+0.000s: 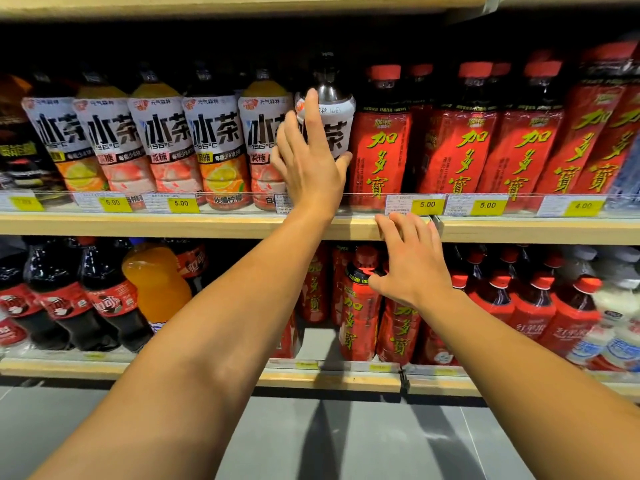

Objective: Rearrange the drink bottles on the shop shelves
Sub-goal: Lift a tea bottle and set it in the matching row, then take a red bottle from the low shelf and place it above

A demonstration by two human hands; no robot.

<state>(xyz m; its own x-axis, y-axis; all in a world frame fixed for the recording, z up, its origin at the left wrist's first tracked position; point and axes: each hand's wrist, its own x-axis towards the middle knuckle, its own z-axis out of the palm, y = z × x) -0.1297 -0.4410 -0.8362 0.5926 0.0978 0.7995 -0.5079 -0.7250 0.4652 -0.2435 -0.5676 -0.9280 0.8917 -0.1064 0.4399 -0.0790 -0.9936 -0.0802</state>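
My left hand (306,161) holds a dark tea bottle with a white label (337,112), fingers up its front and thumb round its right side. That bottle stands raised at the right end of a row of similar white-label tea bottles (162,140) on the upper shelf (207,225). Red herbal-tea bottles (381,147) fill the shelf to its right. My right hand (412,261) hovers with relaxed, spread fingers in front of the shelf edge, below the price tags, holding nothing.
The lower shelf (329,375) carries cola bottles (62,296), an orange soda bottle (156,282), more red bottles (360,303) and white milky drink bottles (620,327). Yellow price tags (427,205) line the upper shelf's clear rail. Grey floor lies below.
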